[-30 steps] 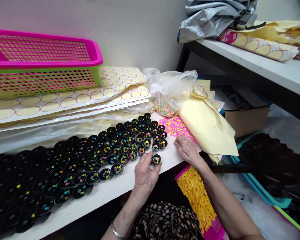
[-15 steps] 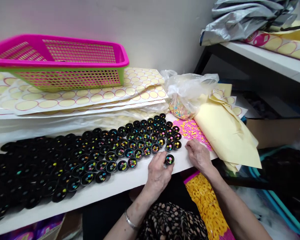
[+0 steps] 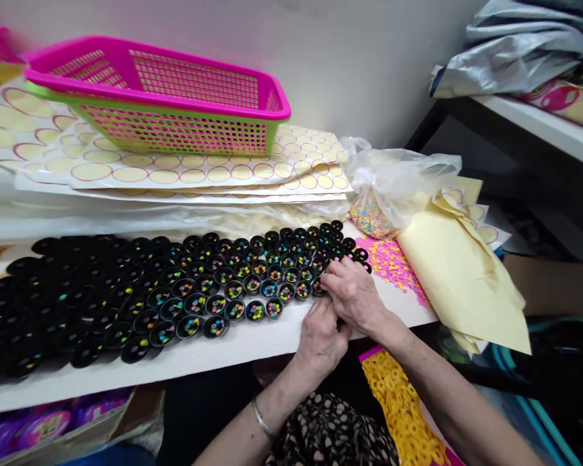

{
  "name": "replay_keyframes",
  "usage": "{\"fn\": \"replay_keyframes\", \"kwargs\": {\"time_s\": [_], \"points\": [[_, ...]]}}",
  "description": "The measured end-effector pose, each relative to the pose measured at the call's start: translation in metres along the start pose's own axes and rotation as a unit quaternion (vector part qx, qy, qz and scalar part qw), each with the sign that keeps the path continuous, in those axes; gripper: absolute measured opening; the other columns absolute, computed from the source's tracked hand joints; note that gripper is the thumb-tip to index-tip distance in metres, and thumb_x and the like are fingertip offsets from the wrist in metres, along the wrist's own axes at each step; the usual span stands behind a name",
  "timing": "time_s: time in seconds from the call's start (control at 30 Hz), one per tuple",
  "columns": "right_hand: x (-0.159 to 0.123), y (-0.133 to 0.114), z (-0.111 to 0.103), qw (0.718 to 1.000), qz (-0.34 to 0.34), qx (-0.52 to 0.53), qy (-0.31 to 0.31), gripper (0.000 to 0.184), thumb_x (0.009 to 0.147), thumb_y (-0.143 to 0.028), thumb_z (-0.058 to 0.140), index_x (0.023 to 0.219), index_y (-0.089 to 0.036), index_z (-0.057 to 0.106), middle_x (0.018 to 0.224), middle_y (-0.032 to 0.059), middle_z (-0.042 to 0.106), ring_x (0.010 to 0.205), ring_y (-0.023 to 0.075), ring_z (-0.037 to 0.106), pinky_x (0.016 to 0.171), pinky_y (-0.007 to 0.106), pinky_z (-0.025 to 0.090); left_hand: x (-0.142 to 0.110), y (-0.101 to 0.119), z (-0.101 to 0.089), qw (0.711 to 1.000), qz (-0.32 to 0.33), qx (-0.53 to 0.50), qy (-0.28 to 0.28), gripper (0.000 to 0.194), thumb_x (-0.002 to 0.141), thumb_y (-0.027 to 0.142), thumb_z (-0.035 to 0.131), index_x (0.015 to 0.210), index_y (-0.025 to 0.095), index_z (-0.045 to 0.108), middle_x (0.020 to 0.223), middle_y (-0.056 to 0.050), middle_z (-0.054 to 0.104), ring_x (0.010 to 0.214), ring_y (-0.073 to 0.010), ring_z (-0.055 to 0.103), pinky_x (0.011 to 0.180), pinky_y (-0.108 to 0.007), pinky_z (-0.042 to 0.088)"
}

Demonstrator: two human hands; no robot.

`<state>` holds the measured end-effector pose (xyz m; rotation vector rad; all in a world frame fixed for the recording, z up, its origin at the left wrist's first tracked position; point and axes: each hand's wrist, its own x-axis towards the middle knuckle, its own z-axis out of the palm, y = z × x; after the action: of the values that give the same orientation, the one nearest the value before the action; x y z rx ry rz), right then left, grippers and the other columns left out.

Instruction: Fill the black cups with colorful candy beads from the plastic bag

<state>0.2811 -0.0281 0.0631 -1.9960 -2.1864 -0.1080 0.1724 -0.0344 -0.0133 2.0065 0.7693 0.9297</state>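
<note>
My left hand (image 3: 320, 336) is curled by the front edge of the white table, closed around a small black cup of which only a dark bit (image 3: 341, 323) shows. Directly over it, touching, lies my right hand (image 3: 352, 294), its fingers bent together; anything in them is hidden. Rows of small black cups (image 3: 255, 310) with colourful beads inside fill the table to the left. Behind and right of my right hand, pink and yellow beads (image 3: 393, 265) lie loose on the tabletop.
A pink and green basket (image 3: 175, 123) stands on sheets of round stickers (image 3: 194, 175) at the back. To the right are a clear bag of beads (image 3: 374, 213) and yellow paper (image 3: 461, 272). Yellow rings in a bag (image 3: 393, 401) hang below the table edge.
My right hand has moved left from beside the loose beads onto my left hand. The cup in my left hand has become mostly covered. The view has shifted left.
</note>
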Motion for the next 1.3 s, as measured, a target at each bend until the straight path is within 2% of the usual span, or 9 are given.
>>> {"fn": "replay_keyframes", "kwargs": {"time_s": [0.13, 0.33, 0.43, 0.57, 0.67, 0.73, 0.97, 1.2, 1.3], "points": [[0.001, 0.001, 0.007, 1.0, 0.0, -0.014, -0.018, 0.02, 0.084, -0.016, 0.044, 0.072, -0.02, 0.059, 0.08, 0.0049, 0.056, 0.08, 0.0201, 0.04, 0.069, 0.034, 0.026, 0.0, -0.001, -0.001, 1.0, 0.001, -0.005, 0.0, 0.012, 0.076, 0.014, 0.057, 0.088, 0.017, 0.056, 0.09, -0.007, 0.062, 0.087, -0.0201, 0.057, 0.078, -0.035, 0.049], [0.003, 0.0, 0.007, 0.999, -0.005, -0.006, -0.046, 0.012, 0.076, -0.014, 0.051, 0.069, -0.02, 0.058, 0.08, 0.0045, 0.056, 0.082, 0.0197, 0.042, 0.07, 0.034, 0.027, 0.0, -0.002, 0.001, 1.0, 0.006, -0.007, 0.004, 0.014, 0.076, 0.014, 0.056, 0.09, 0.015, 0.056, 0.091, -0.008, 0.062, 0.089, -0.0209, 0.057, 0.079, -0.037, 0.049], [0.004, 0.001, 0.006, 0.999, -0.011, 0.005, -0.045, 0.015, 0.079, -0.016, 0.051, 0.068, -0.02, 0.06, 0.078, 0.0048, 0.056, 0.081, 0.0196, 0.043, 0.07, 0.034, 0.028, 0.0, -0.003, 0.001, 1.0, 0.002, -0.007, 0.004, 0.015, 0.076, 0.014, 0.056, 0.091, 0.016, 0.056, 0.091, -0.007, 0.061, 0.089, -0.0207, 0.057, 0.079, -0.036, 0.049], [0.002, 0.014, 0.007, 0.995, 0.02, 0.098, 0.013, 0.019, 0.087, -0.022, 0.047, 0.077, -0.021, 0.064, 0.081, 0.0037, 0.058, 0.081, 0.0177, 0.047, 0.073, 0.031, 0.034, 0.001, -0.001, -0.001, 1.0, -0.001, 0.02, -0.015, 0.022, 0.075, 0.011, 0.053, 0.095, 0.018, 0.054, 0.092, -0.006, 0.059, 0.089, -0.0198, 0.055, 0.078, -0.034, 0.047], [0.002, 0.028, 0.008, 0.98, 0.09, 0.158, 0.082, 0.017, 0.087, -0.022, 0.048, 0.083, -0.02, 0.065, 0.08, 0.0034, 0.058, 0.08, 0.017, 0.049, 0.072, 0.029, 0.037, 0.002, 0.001, -0.002, 0.998, -0.012, 0.056, -0.034, 0.013, 0.075, 0.011, 0.051, 0.085, 0.018, 0.052, 0.083, -0.004, 0.056, 0.082, -0.0181, 0.052, 0.072, -0.031, 0.044], [0.003, 0.033, 0.007, 0.975, 0.12, 0.164, 0.092, 0.016, 0.085, -0.02, 0.051, 0.081, -0.021, 0.066, 0.079, 0.0032, 0.058, 0.08, 0.0172, 0.05, 0.071, 0.029, 0.038, 0.002, 0.002, -0.003, 0.997, -0.017, 0.065, -0.038, 0.009, 0.075, 0.01, 0.051, 0.08, 0.018, 0.05, 0.079, -0.003, 0.054, 0.079, -0.0174, 0.051, 0.07, -0.03, 0.043], [0.008, 0.026, 0.009, 0.99, 0.12, 0.073, 0.015, 0.022, 0.084, -0.017, 0.05, 0.068, -0.021, 0.063, 0.077, 0.0033, 0.056, 0.078, 0.0169, 0.047, 0.068, 0.029, 0.033, 0.001, -0.003, -0.001, 0.998, -0.002, 0.058, -0.025, 0.017, 0.072, 0.009, 0.051, 0.086, 0.018, 0.052, 0.082, -0.003, 0.056, 0.081, -0.0179, 0.052, 0.071, -0.031, 0.043], [0.015, 0.018, 0.004, 0.996, 0.088, 0.018, -0.007, 0.022, 0.08, -0.014, 0.05, 0.06, -0.02, 0.057, 0.077, 0.0036, 0.058, 0.076, 0.0173, 0.046, 0.064, 0.03, 0.03, 0.002, -0.003, -0.001, 0.998, -0.02, 0.047, -0.022, 0.022, 0.071, 0.009, 0.054, 0.09, 0.019, 0.055, 0.084, -0.003, 0.057, 0.081, -0.0178, 0.053, 0.072, -0.031, 0.045], [0.016, 0.016, 0.0, 0.995, 0.091, 0.031, -0.003, 0.021, 0.079, -0.014, 0.051, 0.06, -0.019, 0.058, 0.077, 0.0042, 0.058, 0.077, 0.0174, 0.047, 0.064, 0.029, 0.03, 0.004, -0.004, -0.001, 0.998, -0.017, 0.056, -0.011, 0.021, 0.072, 0.011, 0.055, 0.091, 0.019, 0.056, 0.081, -0.003, 0.057, 0.079, -0.0174, 0.054, 0.07, -0.031, 0.045]]}}
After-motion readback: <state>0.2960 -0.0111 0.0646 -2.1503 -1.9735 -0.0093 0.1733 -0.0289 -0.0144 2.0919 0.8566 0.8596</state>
